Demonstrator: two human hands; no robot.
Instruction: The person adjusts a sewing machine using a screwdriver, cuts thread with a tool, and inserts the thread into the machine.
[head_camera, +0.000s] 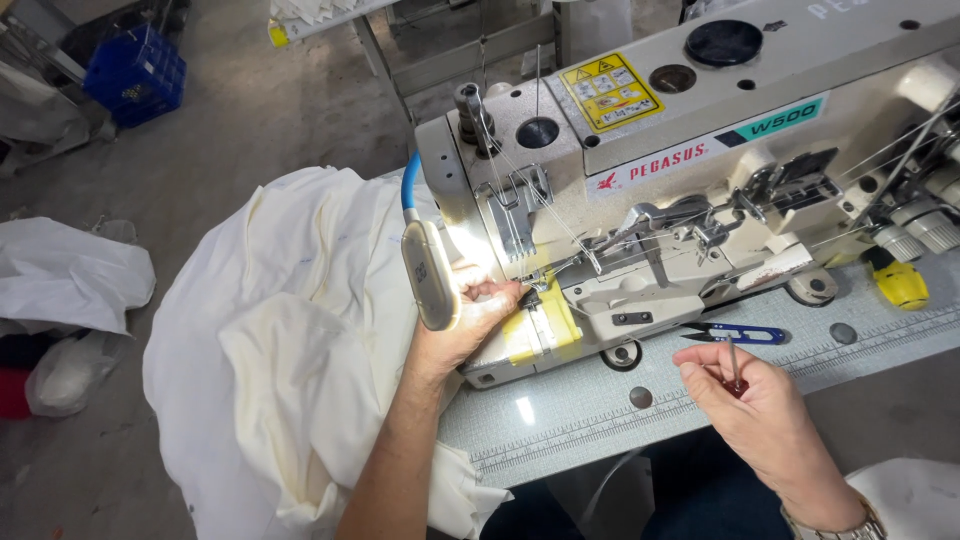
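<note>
1. Head view, left side. The left hand (470, 315) rests at the needle area (540, 283) of the cream-coloured sewing machine (700, 170), fingers curled and fingertips pinched close at the front of the presser foot; what they pinch is too small to tell. A small lamp head (428, 275) on a blue gooseneck partly covers this hand.
2. Head view, right side. The right hand (745, 395) hovers above the grey surface (600, 400), thumb and forefinger closed on thin metal tweezers (732, 362), held nearly upright with the free end pointing away from the person.
3. Key relation. The needle area lies to the left of the right hand and farther from the person, well apart from it; the left hand is already there and is far the nearer.
4. Surroundings. Blue-handled thread snips (735, 333) lie on the surface just beyond the right hand, long axis running left to right. White fabric (290, 340) hangs off the surface's left edge beside the left forearm.
</note>
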